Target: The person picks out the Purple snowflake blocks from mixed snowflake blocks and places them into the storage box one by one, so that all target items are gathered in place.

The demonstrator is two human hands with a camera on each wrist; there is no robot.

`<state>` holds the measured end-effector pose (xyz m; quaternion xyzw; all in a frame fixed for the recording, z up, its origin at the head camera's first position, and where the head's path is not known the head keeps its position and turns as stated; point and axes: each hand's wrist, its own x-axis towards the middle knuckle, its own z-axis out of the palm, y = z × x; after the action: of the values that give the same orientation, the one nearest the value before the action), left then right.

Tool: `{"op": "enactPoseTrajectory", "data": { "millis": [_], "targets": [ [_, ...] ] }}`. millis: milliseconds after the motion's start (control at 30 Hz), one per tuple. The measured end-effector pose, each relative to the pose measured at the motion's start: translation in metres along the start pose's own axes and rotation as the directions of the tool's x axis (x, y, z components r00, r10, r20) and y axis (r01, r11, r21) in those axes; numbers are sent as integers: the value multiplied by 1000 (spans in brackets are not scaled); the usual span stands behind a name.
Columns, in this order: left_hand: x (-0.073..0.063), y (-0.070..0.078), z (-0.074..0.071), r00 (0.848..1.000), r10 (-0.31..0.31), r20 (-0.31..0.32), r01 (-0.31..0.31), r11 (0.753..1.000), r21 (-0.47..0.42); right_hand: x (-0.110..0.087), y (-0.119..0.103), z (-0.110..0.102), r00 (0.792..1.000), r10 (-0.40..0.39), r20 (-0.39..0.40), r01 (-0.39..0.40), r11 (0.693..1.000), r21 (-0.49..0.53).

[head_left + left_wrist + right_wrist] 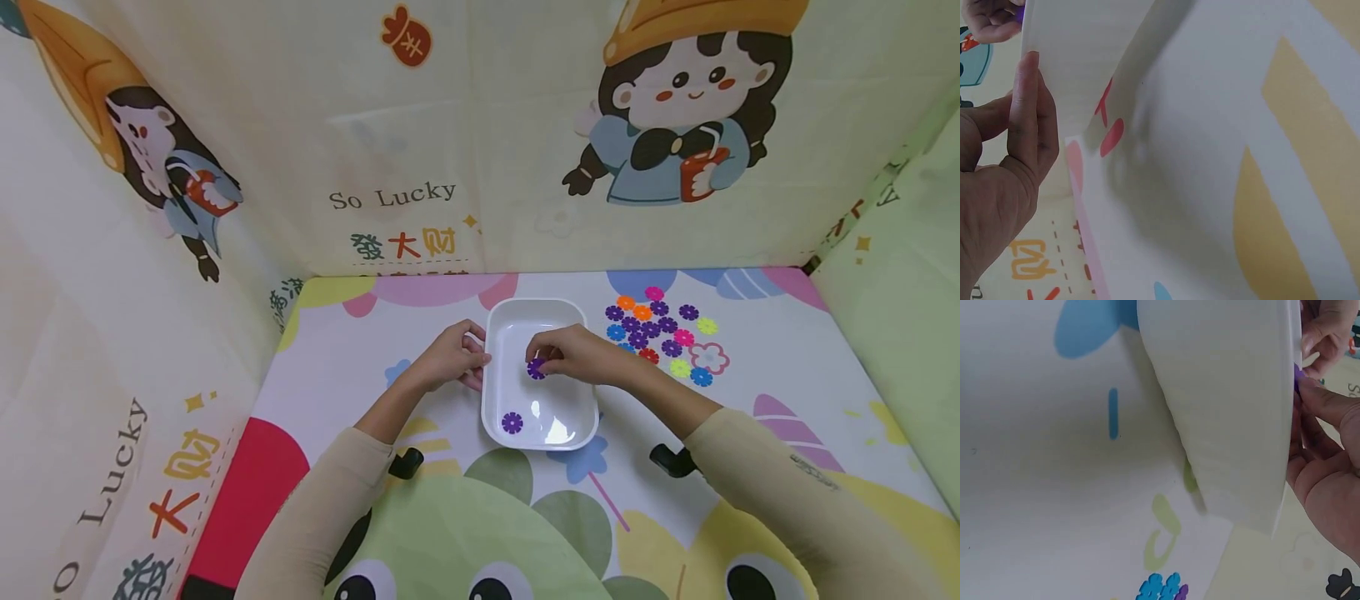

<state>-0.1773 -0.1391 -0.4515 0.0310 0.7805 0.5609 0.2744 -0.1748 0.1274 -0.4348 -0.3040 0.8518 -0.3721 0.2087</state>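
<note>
A white rectangular tray (540, 321) stands on the patterned table cover. My left hand (453, 357) holds the tray's left rim, its fingers against the outer wall in the left wrist view. Over the tray's middle, my right hand (573, 354) pinches a purple flower-shaped disc (536, 368) between thumb and fingers. The same disc (1298, 376) shows partly above the rim in the right wrist view. Another purple flower-shaped disc (512, 423) lies in the tray's near left corner.
Right of the tray lies a loose group of flower-shaped discs (667, 325) in purple, orange, pink, blue, yellow and red. A printed cloth wall (517, 225) rises behind the table, with more cloth at both sides.
</note>
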Motion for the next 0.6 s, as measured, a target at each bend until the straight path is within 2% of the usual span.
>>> {"op": "enactPoseTrajectory", "data": {
  "millis": [267, 600],
  "targets": [
    [1, 0, 0, 1000, 1, 11, -1, 1000, -26, 19, 1, 11, 998, 41, 54, -37, 998, -58],
    [1, 0, -1, 1000, -2, 12, 2, 1000, -15, 32, 4, 27, 995, 42, 87, -37, 998, -59]
  ]
}}
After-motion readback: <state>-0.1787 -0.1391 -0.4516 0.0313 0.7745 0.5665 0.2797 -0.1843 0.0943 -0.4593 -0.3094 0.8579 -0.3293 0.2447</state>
